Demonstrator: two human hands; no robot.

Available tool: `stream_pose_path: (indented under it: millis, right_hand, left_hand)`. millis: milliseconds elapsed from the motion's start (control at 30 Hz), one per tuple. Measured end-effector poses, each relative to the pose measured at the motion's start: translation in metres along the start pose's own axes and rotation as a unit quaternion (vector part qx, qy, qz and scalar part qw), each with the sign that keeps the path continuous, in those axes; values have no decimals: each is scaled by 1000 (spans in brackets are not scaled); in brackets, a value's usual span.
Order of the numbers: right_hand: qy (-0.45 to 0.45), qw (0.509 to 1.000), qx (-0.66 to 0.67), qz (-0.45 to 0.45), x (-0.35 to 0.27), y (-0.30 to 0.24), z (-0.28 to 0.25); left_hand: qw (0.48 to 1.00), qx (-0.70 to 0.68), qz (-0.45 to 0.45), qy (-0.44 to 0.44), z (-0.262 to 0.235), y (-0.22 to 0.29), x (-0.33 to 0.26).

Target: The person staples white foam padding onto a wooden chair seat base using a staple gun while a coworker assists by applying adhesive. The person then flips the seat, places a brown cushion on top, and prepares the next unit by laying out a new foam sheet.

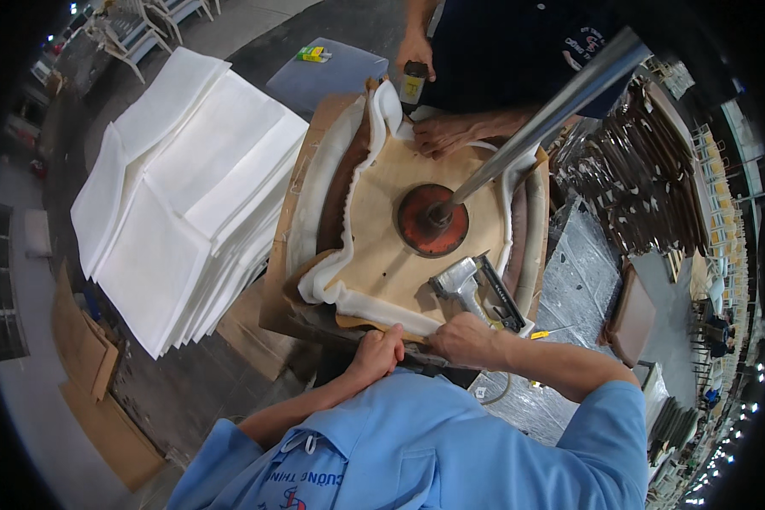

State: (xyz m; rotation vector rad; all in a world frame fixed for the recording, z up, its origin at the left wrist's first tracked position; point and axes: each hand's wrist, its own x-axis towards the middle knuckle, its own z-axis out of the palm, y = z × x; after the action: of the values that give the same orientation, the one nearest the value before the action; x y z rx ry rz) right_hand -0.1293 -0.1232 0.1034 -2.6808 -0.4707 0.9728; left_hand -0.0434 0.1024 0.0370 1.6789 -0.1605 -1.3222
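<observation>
At the near edge of a plywood seat panel (374, 204), my left hand (376, 353) is closed on the brown cover material (348, 322), its knuckles up. A short way to its right my right hand (467, 342) is also closed, gripping the same near edge of the cover. White foam padding (382, 313) folds up around the panel's rim, just beyond my hands. A grey staple gun (461, 279) lies on the panel beyond my right hand. My fingertips are hidden under the edge.
A metal rod (535, 127) with a red disc (412, 238) presses on the panel's middle. Across from me, a co-worker's hand (442, 134) touches the far edge; the other holds a staple gun (413, 83). White foam sheets (221, 144) are stacked left, brown covers (629, 170) right.
</observation>
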Motion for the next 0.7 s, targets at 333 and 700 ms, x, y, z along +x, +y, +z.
stream_pose_path:
  millis: [333,700]
  right_hand:
    - [-168,983,-44,54,4,-10,-7]
    - [-96,991,-94,-17,-15,6,4]
  left_hand:
    - [990,-109,-82,-23,2,9,-1]
    - [996,-58,61,-8,3,-13,0]
